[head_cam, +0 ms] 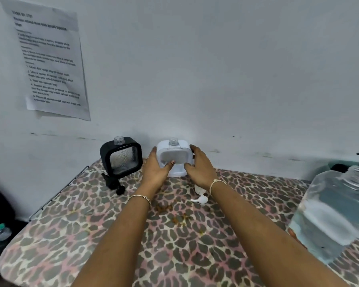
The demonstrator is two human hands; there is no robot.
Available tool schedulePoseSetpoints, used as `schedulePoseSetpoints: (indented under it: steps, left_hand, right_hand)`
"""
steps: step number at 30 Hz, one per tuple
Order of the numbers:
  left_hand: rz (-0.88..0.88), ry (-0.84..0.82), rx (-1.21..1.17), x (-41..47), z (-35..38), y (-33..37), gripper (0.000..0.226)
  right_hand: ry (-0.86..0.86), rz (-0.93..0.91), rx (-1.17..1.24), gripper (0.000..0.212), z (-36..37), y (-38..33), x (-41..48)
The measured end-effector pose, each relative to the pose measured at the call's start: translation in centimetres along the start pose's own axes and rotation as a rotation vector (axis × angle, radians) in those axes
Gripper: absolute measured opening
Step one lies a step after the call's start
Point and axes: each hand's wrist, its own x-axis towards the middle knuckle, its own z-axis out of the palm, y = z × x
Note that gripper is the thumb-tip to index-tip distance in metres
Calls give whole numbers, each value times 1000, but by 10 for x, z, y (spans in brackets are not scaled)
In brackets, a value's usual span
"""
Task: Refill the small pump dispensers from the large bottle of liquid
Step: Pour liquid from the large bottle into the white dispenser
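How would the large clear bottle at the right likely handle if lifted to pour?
The large bottle looks mostly full of liquid, so probably heavy. Its neck appears uncapped, so tilting could spill. Its smooth clear wall may be slippery; using both the left hand and right hand seems wise.

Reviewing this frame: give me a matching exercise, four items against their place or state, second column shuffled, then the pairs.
Items:
1. white dispenser
2. black dispenser
3. large bottle
4. white pump head

Descriptions:
A. lying on the patterned cloth, partly behind the right forearm
B. near right edge, cap off, holding clear liquid
C. held between left hand and right hand
D. stands untouched, open neck, left of its twin

Pairs: 1-C, 2-D, 3-B, 4-A
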Motion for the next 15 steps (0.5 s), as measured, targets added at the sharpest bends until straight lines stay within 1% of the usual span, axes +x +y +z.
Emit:
schedulePoseSetpoints:
  steps: [1,4,6,10,12,15]
  left_hand:
    - [8,12,4,0,0,0,67]
    - [8,37,-6,-2,-2,4,76]
    - [15,57,-45,-8,-5,11,76]
    - [89,111,-158,-27,-19,38,67]
    - [113,110,-209,-42,-25,55,64]
    - [140,76,-261,-70,-29,75,60]
  right_hand:
    - [11,-6,16,57,0,0,0]
    - [36,-48,17,57,-2,-7,-3]
    - [69,-67,27,58,-7,-15,-8]
    - [160,-84,92,55,-29,-36,-26]
    - [210,-87,130,52,-42,-43,-42]
    - [279,-98,197,41,-60,-41,-68]
